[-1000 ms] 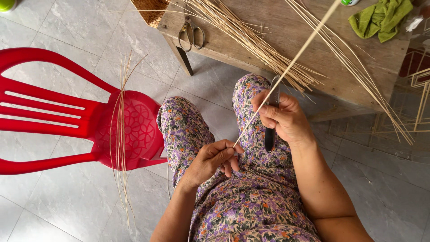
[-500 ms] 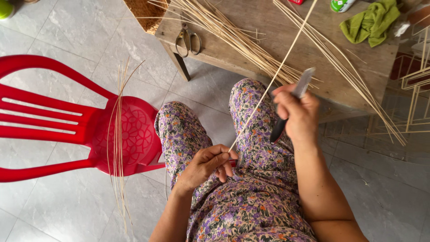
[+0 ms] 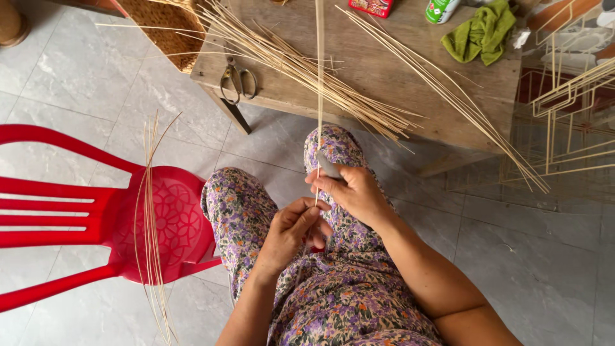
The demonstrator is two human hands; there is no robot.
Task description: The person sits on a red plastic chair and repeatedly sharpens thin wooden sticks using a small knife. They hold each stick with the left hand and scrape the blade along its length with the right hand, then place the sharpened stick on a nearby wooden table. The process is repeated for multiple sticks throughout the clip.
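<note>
Lying across the seat of the red plastic chair (image 3: 96,224) at the far left, a bundle of thin reeds (image 3: 150,243) is seen with its long axis running toward and away from the person, its lower ends hanging past the seat's front edge. Further right, above the flowered lap, the left hand (image 3: 291,234) is held with its fingers curled narrowly, pinched on the bottom end of a single long strip (image 3: 319,96). The strip is carried almost straight up from that pinch, its long axis running away from the body and over the near edge of the wooden table (image 3: 384,83), where it passes out of view at the top. Just beside and slightly beyond the left hand, the right hand (image 3: 352,192) is closed around a small knife (image 3: 328,168), whose blade is laid against the strip just above the left fingers. Both hands are thus set on the strip's lower end, the right being the farther along it.

On the table, scissors (image 3: 238,80) are seen near the left corner, a spread of loose reeds (image 3: 307,70) fans across the middle toward the near edge, and a green cloth (image 3: 483,32) is bunched near the far right corner. Whether the blade has entered the strip cannot be told.
</note>
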